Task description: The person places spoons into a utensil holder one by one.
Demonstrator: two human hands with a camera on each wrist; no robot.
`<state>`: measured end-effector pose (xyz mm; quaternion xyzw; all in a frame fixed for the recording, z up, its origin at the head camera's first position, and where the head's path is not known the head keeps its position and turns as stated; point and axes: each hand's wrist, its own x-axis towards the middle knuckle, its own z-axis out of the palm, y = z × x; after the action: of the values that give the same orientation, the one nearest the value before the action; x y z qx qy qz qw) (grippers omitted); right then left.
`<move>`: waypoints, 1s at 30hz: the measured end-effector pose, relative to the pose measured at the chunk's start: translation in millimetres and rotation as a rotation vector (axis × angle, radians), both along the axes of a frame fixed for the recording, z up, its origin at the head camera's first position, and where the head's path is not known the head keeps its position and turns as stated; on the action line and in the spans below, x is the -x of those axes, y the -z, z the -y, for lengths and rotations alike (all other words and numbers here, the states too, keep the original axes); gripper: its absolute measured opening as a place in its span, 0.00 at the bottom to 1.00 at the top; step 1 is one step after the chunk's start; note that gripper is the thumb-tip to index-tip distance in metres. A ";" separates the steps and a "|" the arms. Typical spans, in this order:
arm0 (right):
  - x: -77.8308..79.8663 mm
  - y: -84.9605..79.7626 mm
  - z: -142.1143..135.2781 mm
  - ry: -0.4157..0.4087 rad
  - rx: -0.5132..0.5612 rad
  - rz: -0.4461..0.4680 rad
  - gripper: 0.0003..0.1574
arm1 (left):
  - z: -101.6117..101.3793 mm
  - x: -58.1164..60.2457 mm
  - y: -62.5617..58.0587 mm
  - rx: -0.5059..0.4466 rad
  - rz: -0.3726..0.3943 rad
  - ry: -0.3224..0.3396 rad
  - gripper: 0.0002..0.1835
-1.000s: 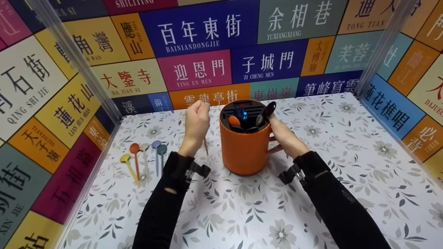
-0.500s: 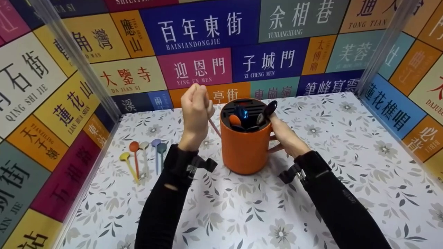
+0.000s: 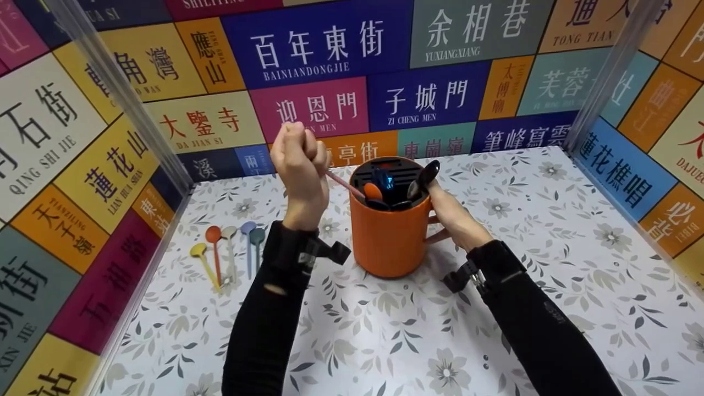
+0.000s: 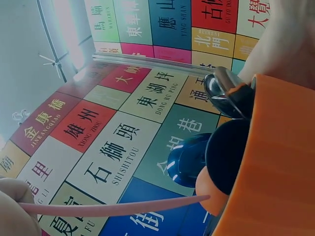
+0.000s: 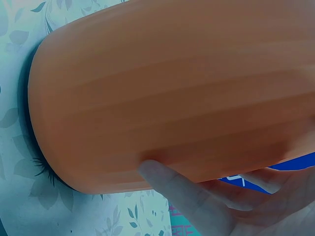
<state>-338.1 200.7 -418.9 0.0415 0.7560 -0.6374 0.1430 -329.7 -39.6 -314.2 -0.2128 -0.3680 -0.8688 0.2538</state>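
Observation:
My left hand [image 3: 300, 170] is raised beside the orange mug-shaped utensil holder [image 3: 388, 242] and holds a pink spoon [image 3: 344, 182]. Its thin handle slants down to the holder's rim; the bowl end is hidden in the fist. In the left wrist view the handle tip overlaps an orange piece [image 4: 209, 191] sticking out of the holder. My right hand [image 3: 454, 214] grips the holder on its handle side, one finger [image 5: 172, 182] pressing the wall. A black spoon [image 3: 428, 175] and a shiny blue piece [image 3: 385, 179] stand in the black slotted top [image 3: 393, 165].
Several coloured spoons lie side by side at the left, among them a yellow spoon [image 3: 204, 261], a red spoon [image 3: 214, 247] and a dark green spoon [image 3: 257, 242]. The tabletop [image 3: 385, 341] has a floral cover. Lettered panels [image 3: 313, 107] wall in the back and sides.
My left hand has risen and tilted back to the left, swinging the pink spoon's handle from pointing down to pointing at the holder's rim. The right hand and holder stay put.

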 end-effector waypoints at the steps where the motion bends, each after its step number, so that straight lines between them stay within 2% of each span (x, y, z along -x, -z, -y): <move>1: 0.1 -0.1 -0.1 0.001 -0.001 0.002 0.65 | -1.2 0.8 0.7 0.004 -0.007 -0.001 0.18; 7: 0.5 1.6 -0.3 0.005 -0.002 0.000 0.66 | -11.1 7.7 11.8 0.089 -0.015 -0.034 0.18; 22: 0.4 3.0 -1.0 0.004 0.008 0.005 0.61 | -35.1 18.9 38.2 0.395 0.075 -0.131 0.19; 26: 0.6 2.3 -1.4 0.000 0.005 -0.001 0.62 | -38.3 23.2 44.9 0.462 0.106 -0.137 0.20; 30: 1.0 2.6 -1.2 -0.007 0.006 -0.007 0.64 | -40.5 24.6 50.9 0.478 0.135 -0.113 0.20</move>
<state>-339.2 201.9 -421.5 0.0361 0.7546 -0.6395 0.1429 -354.2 0.9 -365.1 -0.1873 -0.5906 -0.7537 0.2193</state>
